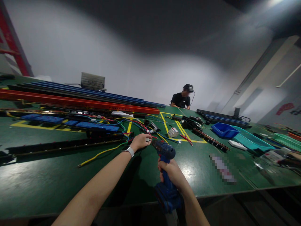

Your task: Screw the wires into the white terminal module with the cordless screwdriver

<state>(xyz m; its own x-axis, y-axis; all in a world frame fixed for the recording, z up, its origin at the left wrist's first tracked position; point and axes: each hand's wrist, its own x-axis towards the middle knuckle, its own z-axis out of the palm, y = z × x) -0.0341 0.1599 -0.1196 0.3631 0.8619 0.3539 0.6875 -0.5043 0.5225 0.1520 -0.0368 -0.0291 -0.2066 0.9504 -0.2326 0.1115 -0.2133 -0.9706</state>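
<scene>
My right hand (174, 174) is wrapped round the grip of a blue cordless drill (166, 157), whose nose points away and to the left. My left hand (140, 141), with a pale band on its wrist, pinches a small light-coloured piece (148, 140) at the drill's tip. What kind of piece it is cannot be made out. Close behind my left hand lie coloured wires (141, 126) with white connectors. A light grey block-shaped part (173, 132) stands right of the drill's tip, and a red pen-like tool (187, 140) lies beyond it.
Long red (82, 102) and blue rails stretch across the back left. Blue socket strips (96, 126) and a black rail (68, 147) lie nearer. At right are a blue bin (224, 130) and a teal tray (252, 139). Another person (182, 98) is at the far table edge.
</scene>
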